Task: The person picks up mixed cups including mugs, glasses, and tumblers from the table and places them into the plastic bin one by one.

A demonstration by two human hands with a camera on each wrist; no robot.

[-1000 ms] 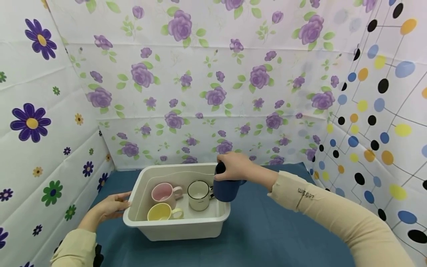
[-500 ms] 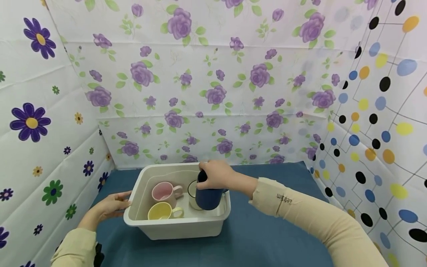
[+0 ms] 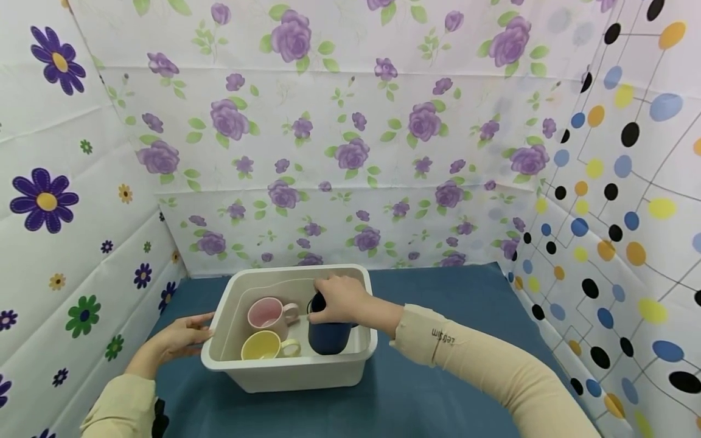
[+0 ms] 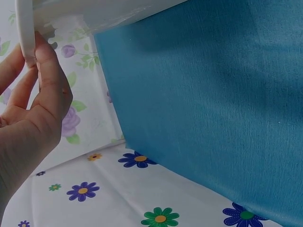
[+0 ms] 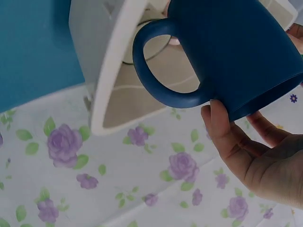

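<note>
My right hand (image 3: pixel 344 299) grips a dark blue mug (image 3: pixel 330 338) by its rim from above, low inside the right part of a white plastic tub (image 3: pixel 296 365). In the right wrist view the mug's handle (image 5: pixel 142 56) points away from the fingers. Behind the blue mug, a cream mug with a dark rim (image 5: pixel 127 56) is mostly hidden. A pink mug (image 3: pixel 267 316) and a yellow mug (image 3: pixel 261 347) stand in the tub's left part. My left hand (image 3: pixel 177 338) pinches the tub's left rim, with thumb and fingers on either side (image 4: pixel 35 99).
The tub stands on a blue cloth (image 3: pixel 438 365) covering the table. Patterned sheets surround it: purple roses (image 3: pixel 350 152) at the back, daisies (image 3: pixel 87 316) on the left, coloured dots (image 3: pixel 630 243) on the right.
My right hand has carried the blue mug leftward and down, from over the tub's right rim to inside it, covering the cream mug in the head view. My left hand stays put.
</note>
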